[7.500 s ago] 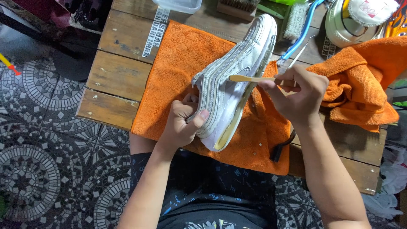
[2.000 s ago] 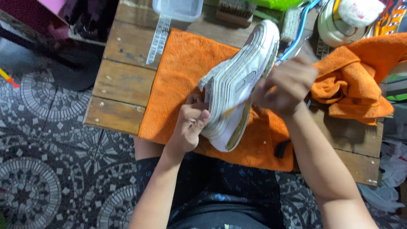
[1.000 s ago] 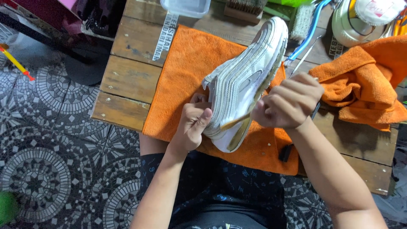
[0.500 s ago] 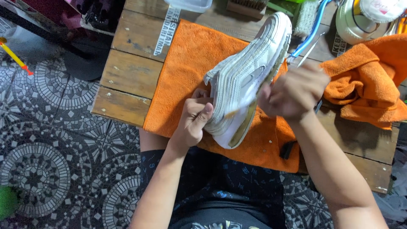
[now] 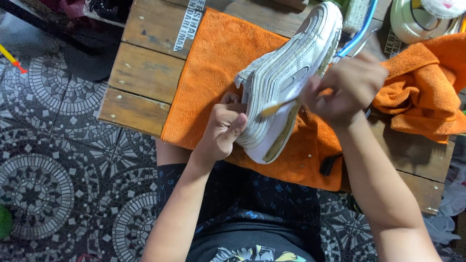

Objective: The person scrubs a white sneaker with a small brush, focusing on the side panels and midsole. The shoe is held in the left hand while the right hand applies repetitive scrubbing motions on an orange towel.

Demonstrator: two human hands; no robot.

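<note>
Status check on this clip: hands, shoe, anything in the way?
Left hand gripping the white shoe at the heel. Right hand holding a small brush against its side. Shoe on orange towel; nothing in the way.

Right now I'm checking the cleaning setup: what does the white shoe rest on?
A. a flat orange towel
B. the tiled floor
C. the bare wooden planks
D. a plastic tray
A: the white shoe, steadied by the left hand, lies on the orange towel spread over the wooden table.
</note>
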